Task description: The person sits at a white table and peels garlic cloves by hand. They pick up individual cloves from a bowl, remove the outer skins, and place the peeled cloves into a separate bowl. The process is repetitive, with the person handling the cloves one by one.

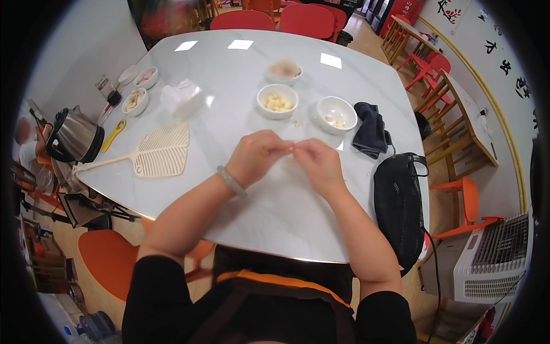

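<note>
My left hand (259, 156), with a pale bangle (231, 182) on the wrist, meets my right hand (321, 165) over the middle of the white table. The fingertips of both are pinched together and touching; whatever lies between them is too small or hidden to name. Just beyond them stands a white bowl (277, 114) of peeled garlic cloves (278, 103). To its right, another white bowl (332, 105) holds a few pale cloves (338, 122). A third bowl (291, 80) farther back has brownish contents, blurred. Small scraps (296, 123) lie on the tabletop between the bowls.
A dark cloth (370, 131) and a black mesh pouch (399, 209) lie at the right. Leftward are a cream fly swatter (163, 150), a yellow peeler (113, 136), a steel kettle (79, 136), a clear plastic packet (182, 97) and two small filled bowls (136, 112). Red chairs (306, 22) line the far edge.
</note>
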A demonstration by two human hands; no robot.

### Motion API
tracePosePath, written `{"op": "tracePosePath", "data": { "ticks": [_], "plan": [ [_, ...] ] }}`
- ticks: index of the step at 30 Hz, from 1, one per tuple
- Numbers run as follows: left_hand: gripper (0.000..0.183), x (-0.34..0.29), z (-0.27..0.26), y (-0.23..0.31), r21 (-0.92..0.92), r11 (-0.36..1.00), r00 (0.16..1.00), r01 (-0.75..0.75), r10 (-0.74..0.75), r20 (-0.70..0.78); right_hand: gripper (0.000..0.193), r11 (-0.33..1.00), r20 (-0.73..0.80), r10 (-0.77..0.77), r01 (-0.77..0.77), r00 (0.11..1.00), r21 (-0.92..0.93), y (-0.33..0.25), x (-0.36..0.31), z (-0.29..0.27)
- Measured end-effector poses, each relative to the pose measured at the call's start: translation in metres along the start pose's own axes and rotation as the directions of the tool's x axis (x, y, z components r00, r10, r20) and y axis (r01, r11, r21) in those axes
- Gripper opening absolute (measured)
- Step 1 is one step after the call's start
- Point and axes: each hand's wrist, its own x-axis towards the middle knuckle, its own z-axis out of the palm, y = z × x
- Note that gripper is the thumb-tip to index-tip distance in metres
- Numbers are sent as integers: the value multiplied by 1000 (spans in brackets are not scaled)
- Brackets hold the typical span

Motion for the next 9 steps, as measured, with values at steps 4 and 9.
{"op": "tracePosePath", "data": {
  "ticks": [4, 9],
  "plan": [
    [14, -1, 1, -1, 2, 1000, 1000, 5, -5, -4, 14, 1000, 24, 14, -14, 1000, 4, 2, 1, -1],
    [15, -1, 1, 0, 31, 1000, 1000, -1, 1, 11, 14, 999, 30, -6, 8, 1000, -50, 1, 2, -4]
  ]
}}
